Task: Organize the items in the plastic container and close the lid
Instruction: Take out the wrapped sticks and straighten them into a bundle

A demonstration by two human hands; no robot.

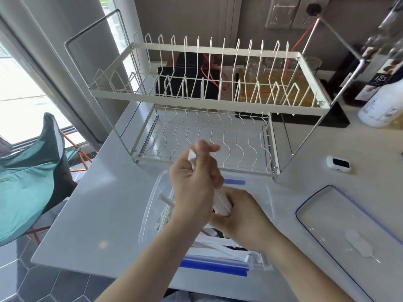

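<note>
A clear plastic container [152,205] with blue latches stands open near the counter's front edge, with several white sticks lying loose inside. Above it I hold a bundle of white sticks [220,203]. My left hand [194,182] grips the bundle's upper part, and a white tip shows by the thumb. My right hand [239,216] grips its lower end. The clear lid [340,216] with a blue rim lies flat on the counter to the right of the container.
A white two-tier wire dish rack [207,99] stands right behind the container. A small white case [338,163] lies at the right, bottles [383,101] at the far right. The counter's left edge drops to a teal chair [32,171] and tiled floor.
</note>
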